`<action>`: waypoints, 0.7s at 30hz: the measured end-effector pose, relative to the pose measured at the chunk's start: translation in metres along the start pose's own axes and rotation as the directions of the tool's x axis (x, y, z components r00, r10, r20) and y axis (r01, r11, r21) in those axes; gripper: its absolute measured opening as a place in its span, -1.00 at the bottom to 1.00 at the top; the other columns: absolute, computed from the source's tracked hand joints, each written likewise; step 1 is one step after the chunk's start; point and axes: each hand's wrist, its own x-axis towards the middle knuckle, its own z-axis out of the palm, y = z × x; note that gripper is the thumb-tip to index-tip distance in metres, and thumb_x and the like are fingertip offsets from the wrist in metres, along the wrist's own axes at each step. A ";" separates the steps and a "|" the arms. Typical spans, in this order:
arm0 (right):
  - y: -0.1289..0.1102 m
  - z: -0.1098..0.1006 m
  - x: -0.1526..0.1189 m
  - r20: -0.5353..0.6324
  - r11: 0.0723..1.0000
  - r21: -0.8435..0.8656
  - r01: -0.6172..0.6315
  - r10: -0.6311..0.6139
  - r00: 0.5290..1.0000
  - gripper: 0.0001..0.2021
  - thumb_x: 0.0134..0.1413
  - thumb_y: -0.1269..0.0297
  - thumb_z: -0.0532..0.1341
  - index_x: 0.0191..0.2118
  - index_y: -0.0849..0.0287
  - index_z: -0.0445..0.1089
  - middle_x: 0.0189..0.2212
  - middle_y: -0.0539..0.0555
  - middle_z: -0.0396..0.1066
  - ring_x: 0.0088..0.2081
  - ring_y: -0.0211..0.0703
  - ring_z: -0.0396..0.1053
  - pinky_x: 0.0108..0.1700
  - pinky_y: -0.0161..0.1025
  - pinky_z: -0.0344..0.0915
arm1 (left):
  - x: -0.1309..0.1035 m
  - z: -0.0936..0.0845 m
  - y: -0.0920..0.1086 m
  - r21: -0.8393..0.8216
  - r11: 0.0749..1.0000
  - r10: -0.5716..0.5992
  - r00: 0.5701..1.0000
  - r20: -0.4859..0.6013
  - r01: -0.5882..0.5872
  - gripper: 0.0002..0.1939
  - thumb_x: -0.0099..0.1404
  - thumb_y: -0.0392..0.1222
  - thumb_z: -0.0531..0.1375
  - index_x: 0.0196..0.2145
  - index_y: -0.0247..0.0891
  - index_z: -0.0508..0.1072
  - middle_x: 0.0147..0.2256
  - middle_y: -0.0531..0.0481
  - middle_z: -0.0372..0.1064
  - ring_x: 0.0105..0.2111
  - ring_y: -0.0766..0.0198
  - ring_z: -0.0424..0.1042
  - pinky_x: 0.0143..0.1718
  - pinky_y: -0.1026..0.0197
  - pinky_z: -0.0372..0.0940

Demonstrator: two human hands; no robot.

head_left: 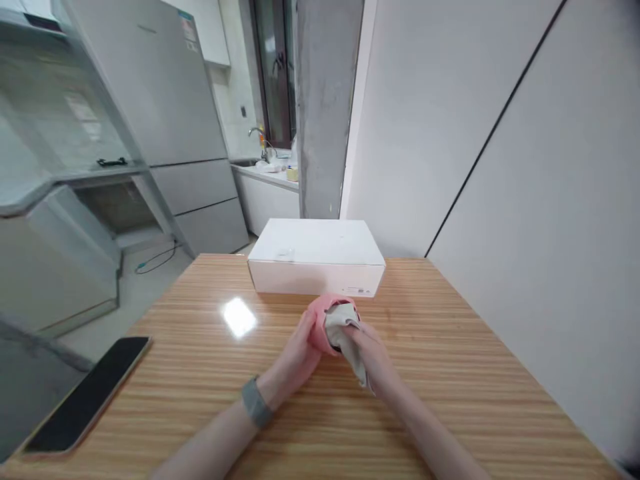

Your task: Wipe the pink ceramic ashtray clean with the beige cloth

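My left hand point(299, 350), with a grey band at the wrist, is wrapped round a pink, rounded, hollow thing point(320, 328) that looks like a cup. Its opening faces right, and a dark edge shows at the rim. In my right hand point(374, 357) a light grey cloth point(341, 323) is bunched up. The cloth covers much of the opening, and its loose end hangs down toward the table. The fingertips of my right hand are partly hidden by the cloth. Both hands are over the middle of the table, just in front of a white box.
The white box point(317, 243) lies on the wood-grain table point(200, 400) near its far edge. A black-screened phone point(87, 393) rests at the table's left edge. White panelling point(500, 233) runs along the right side. Beyond the table stand a grey fridge point(155, 93) and a sink counter point(270, 177).
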 end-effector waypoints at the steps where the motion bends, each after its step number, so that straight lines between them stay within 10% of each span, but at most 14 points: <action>1: 0.000 0.000 0.001 -0.013 1.000 0.012 0.002 -0.002 1.000 -0.77 -0.15 0.13 0.25 -0.40 0.17 0.52 -0.41 0.07 0.52 -0.29 0.02 0.40 -0.19 -0.14 0.30 | 0.001 0.000 -0.001 0.007 1.000 0.002 1.000 -0.015 -0.002 -0.39 0.34 0.19 0.04 0.14 -0.31 0.37 0.18 -0.23 0.29 0.25 -0.07 0.14 0.29 -0.06 -0.07; 9: -0.001 0.000 0.000 0.027 0.982 -0.122 0.142 -0.140 0.990 -0.73 -0.03 0.06 0.19 -0.44 0.17 0.47 -0.40 0.07 0.48 -0.29 -0.02 0.35 -0.19 -0.18 0.26 | 0.001 -0.002 -0.001 0.031 0.999 -0.014 1.000 -0.024 0.015 -0.37 0.32 0.23 0.04 0.10 -0.31 0.42 0.16 -0.20 0.31 0.26 -0.01 0.13 0.29 -0.01 -0.08; 15: -0.014 -0.007 -0.007 0.274 0.816 -0.470 0.338 -0.229 0.934 -0.74 0.18 0.17 0.03 -0.48 0.12 0.30 -0.40 0.04 0.37 -0.30 -0.08 0.25 -0.23 -0.21 0.15 | -0.006 -0.002 0.016 0.092 0.988 -0.115 0.987 -0.114 0.126 -0.55 0.34 -0.01 0.07 0.07 -0.29 0.43 0.03 -0.18 0.44 0.02 0.02 0.38 -0.03 0.05 0.28; 21: -0.025 -0.005 -0.011 0.481 0.703 -0.543 0.459 -0.188 0.856 -0.81 0.16 0.29 0.02 -0.45 0.11 0.26 -0.35 0.02 0.35 -0.27 -0.09 0.24 -0.20 -0.20 0.10 | -0.004 -0.006 0.020 0.013 0.983 -0.183 0.978 -0.105 0.185 -0.43 0.33 0.17 0.05 0.01 -0.38 0.47 -0.05 -0.25 0.49 -0.05 0.00 0.43 -0.11 0.07 0.33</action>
